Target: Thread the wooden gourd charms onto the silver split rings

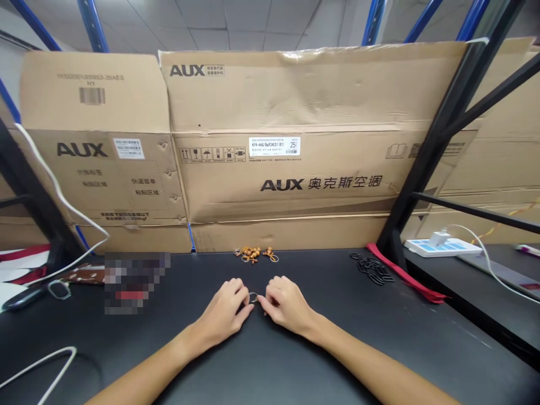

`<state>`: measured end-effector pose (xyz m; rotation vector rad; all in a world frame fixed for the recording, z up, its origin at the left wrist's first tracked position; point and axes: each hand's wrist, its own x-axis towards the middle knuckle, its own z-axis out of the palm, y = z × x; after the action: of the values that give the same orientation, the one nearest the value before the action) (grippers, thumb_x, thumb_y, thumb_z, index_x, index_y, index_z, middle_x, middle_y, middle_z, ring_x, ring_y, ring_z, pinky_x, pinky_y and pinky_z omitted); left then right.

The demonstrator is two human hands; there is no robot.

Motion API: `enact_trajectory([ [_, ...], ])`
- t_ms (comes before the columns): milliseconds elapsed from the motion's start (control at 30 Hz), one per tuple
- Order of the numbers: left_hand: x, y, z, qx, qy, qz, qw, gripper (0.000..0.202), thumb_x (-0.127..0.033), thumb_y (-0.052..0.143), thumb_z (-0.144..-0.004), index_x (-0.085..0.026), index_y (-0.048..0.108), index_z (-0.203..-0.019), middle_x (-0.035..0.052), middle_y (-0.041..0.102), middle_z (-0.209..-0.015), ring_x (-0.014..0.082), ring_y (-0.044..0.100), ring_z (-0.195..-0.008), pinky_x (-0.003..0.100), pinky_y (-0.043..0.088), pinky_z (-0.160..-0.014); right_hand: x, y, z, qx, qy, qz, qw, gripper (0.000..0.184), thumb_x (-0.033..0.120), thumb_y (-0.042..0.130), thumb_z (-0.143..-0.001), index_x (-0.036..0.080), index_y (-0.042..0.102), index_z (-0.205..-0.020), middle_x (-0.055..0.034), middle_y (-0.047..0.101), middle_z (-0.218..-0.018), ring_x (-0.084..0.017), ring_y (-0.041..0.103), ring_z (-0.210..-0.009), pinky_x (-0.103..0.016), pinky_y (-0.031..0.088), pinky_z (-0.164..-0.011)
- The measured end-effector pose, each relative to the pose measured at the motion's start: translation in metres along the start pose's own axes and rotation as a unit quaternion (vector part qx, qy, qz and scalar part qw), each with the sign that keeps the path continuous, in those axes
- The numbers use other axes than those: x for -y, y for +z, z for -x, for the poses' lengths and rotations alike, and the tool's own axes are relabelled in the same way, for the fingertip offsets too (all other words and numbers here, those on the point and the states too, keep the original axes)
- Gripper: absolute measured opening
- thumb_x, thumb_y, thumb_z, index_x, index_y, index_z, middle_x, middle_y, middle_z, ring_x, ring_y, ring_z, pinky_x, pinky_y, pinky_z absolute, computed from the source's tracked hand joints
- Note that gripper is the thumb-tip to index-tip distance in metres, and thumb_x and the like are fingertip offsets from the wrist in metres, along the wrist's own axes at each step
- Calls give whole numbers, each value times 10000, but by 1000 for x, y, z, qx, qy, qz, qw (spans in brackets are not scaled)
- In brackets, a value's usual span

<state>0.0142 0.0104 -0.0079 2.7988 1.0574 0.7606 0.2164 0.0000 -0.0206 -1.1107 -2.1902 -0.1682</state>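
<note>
My left hand point(225, 312) and my right hand point(284, 304) rest close together on the black table point(337, 337), fingers curled. Between their fingertips sits a small metal ring point(253, 297), pinched from both sides. Beyond the hands, near the table's far edge, lies a small heap of orange-brown wooden charms with rings point(255, 254). To the right of them is a pile of black rings point(373, 269).
Large AUX cardboard boxes point(287, 169) wall off the back. A black frame post point(426, 163) slants up at right, with a red strip point(405, 275) at its foot. A white power strip point(436, 245) sits far right. White cables point(46, 365) lie at left.
</note>
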Motion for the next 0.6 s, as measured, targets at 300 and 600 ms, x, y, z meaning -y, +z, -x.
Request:
enact_trajectory([
  [300, -1, -1, 0, 60, 24, -34, 997, 266, -263, 470, -923, -194, 441, -668, -3, 534, -661, 161, 468, -622, 276, 354, -614, 8, -5, 7, 13, -98, 54, 994, 374, 197, 495, -785, 155, 466, -415, 0, 539, -419, -73, 395, -375, -267, 174, -485],
  [600, -3, -6, 0, 37, 2, -45, 998, 204, -298, 470, -922, -191, 529, -759, 21, 581, -789, 185, 522, -720, 322, 419, -704, -1, -8, -2, 103, 51, 82, 990, 314, 353, 439, -922, 158, 673, -1000, -126, 670, -1077, -240, 602, -1001, -333, 418, -827],
])
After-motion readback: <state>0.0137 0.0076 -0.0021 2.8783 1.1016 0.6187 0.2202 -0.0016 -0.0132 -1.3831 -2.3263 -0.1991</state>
